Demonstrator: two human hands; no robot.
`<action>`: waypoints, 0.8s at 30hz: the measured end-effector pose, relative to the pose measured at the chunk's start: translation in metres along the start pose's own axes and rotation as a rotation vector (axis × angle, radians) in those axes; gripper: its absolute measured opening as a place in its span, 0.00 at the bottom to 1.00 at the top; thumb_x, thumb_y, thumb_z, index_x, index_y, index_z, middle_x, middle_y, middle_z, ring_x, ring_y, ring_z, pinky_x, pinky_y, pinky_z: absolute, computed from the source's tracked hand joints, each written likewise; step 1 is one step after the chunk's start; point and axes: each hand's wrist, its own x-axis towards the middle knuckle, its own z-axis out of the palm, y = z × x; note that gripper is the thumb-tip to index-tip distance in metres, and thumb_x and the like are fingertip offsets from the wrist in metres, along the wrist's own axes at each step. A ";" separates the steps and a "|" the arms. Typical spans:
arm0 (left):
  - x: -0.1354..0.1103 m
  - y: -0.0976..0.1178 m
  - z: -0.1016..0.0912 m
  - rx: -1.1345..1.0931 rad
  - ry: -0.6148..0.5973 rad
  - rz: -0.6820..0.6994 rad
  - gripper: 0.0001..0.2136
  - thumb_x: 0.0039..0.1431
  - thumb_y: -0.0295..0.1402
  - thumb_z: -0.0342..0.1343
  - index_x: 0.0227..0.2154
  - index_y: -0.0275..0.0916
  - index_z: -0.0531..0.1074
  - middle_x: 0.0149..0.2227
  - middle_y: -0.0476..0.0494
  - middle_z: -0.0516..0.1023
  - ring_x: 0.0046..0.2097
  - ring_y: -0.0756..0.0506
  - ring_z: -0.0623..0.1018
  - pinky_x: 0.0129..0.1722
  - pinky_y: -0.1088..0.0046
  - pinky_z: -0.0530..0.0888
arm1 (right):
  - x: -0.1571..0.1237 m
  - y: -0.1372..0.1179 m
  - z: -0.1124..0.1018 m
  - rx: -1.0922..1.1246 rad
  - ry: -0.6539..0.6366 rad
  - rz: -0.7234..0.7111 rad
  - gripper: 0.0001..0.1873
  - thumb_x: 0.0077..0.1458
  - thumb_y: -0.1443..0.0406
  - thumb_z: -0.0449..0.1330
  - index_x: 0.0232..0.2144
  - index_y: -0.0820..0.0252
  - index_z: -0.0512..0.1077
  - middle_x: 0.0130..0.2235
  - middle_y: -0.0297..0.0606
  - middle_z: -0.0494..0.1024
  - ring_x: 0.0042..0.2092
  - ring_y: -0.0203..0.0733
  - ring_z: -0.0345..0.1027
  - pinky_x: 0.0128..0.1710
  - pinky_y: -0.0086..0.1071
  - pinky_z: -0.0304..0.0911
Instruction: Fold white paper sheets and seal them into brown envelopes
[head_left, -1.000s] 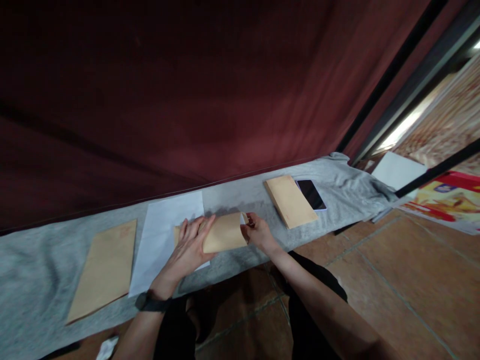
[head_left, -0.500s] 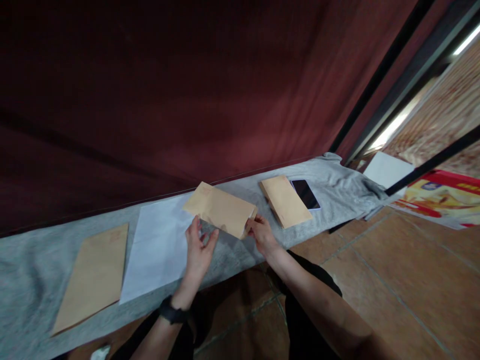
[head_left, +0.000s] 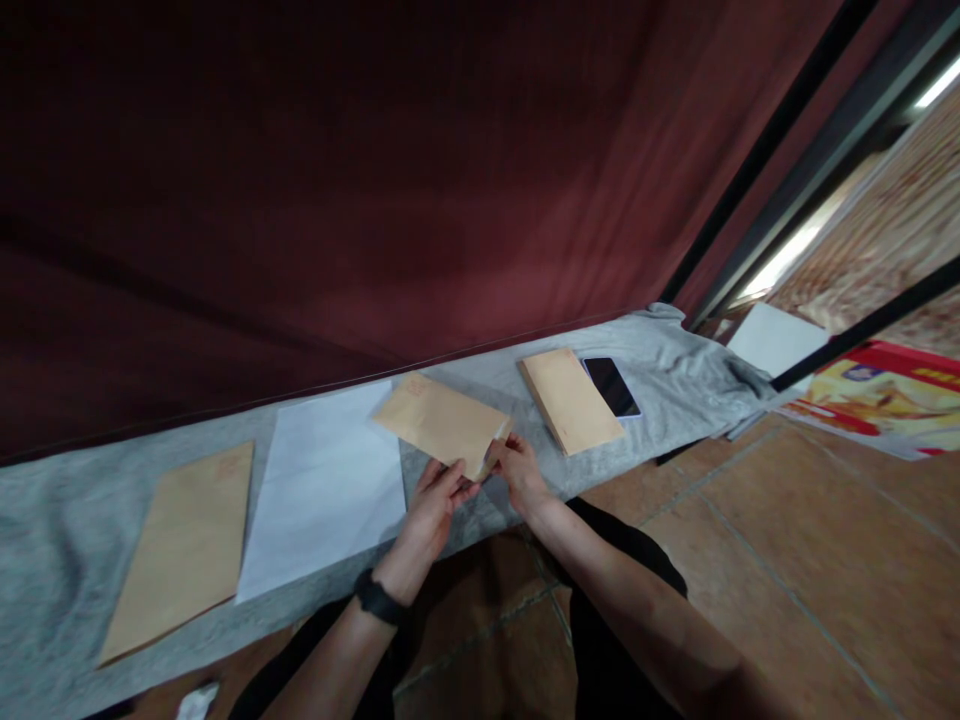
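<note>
A brown paper envelope [head_left: 442, 415] is held between my two hands above the grey cloth, its far left corner reaching over the white paper. My left hand [head_left: 439, 500] pinches the envelope's near edge, thumb on top and fingers beneath. At the right end, where a white strip shows at the opening, the fingers of my right hand [head_left: 519, 470] are closed on the envelope. A large sheet of white paper [head_left: 322, 490] lies flat to the left. Beyond it rests another brown envelope [head_left: 180, 550]. On the right sits a stack of brown envelopes [head_left: 574, 400].
A phone [head_left: 611, 387] lies beside the stack. Grey cloth [head_left: 675, 370] covers the narrow bench, with a dark red curtain [head_left: 450, 220] behind it. Black poles [head_left: 772, 150] stand at the right. A red and yellow box [head_left: 885, 395] is on the tiled floor.
My left hand has moved right and closed on the envelope's near edge; before, its fingers were apart. The envelope has shifted slightly toward me. My right hand keeps its grip.
</note>
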 end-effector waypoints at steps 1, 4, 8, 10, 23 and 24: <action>0.001 0.000 -0.001 0.001 0.001 0.002 0.15 0.46 0.29 0.69 0.38 0.39 0.74 0.39 0.46 0.80 0.34 0.48 0.80 0.33 0.71 0.79 | 0.000 0.000 0.000 -0.003 -0.002 0.002 0.12 0.39 0.61 0.62 0.30 0.59 0.71 0.28 0.33 0.77 0.28 0.37 0.67 0.27 0.29 0.63; 0.006 -0.001 -0.004 0.018 0.001 0.012 0.14 0.46 0.30 0.69 0.37 0.40 0.74 0.40 0.46 0.81 0.35 0.48 0.80 0.32 0.73 0.78 | -0.001 0.000 -0.001 -0.020 -0.012 0.018 0.13 0.38 0.61 0.63 0.30 0.58 0.71 0.28 0.32 0.77 0.29 0.37 0.67 0.28 0.29 0.63; 0.012 0.001 -0.007 0.083 -0.020 0.022 0.14 0.45 0.32 0.68 0.37 0.42 0.75 0.39 0.48 0.81 0.36 0.48 0.79 0.33 0.74 0.77 | -0.004 -0.002 -0.002 -0.040 -0.040 0.052 0.14 0.37 0.61 0.63 0.31 0.57 0.72 0.30 0.32 0.77 0.30 0.37 0.68 0.27 0.29 0.64; 0.015 0.004 -0.008 0.135 -0.044 0.040 0.16 0.44 0.32 0.68 0.39 0.41 0.75 0.39 0.46 0.81 0.37 0.47 0.79 0.33 0.74 0.76 | -0.006 -0.007 -0.005 -0.042 -0.057 0.064 0.15 0.36 0.61 0.63 0.32 0.57 0.72 0.32 0.33 0.78 0.30 0.37 0.68 0.27 0.29 0.65; 0.028 0.020 -0.032 0.552 -0.102 -0.039 0.20 0.44 0.32 0.65 0.42 0.39 0.68 0.29 0.49 0.78 0.27 0.47 0.78 0.24 0.75 0.72 | 0.010 -0.010 -0.037 -0.577 -0.011 -0.353 0.14 0.50 0.66 0.56 0.41 0.55 0.71 0.42 0.35 0.77 0.43 0.40 0.72 0.44 0.34 0.68; 0.029 0.019 -0.034 0.586 -0.092 -0.035 0.19 0.45 0.31 0.65 0.41 0.39 0.67 0.28 0.51 0.77 0.25 0.48 0.77 0.22 0.76 0.70 | 0.009 -0.007 -0.037 -0.712 -0.073 -0.446 0.17 0.51 0.69 0.55 0.44 0.55 0.72 0.45 0.37 0.77 0.47 0.41 0.71 0.48 0.35 0.67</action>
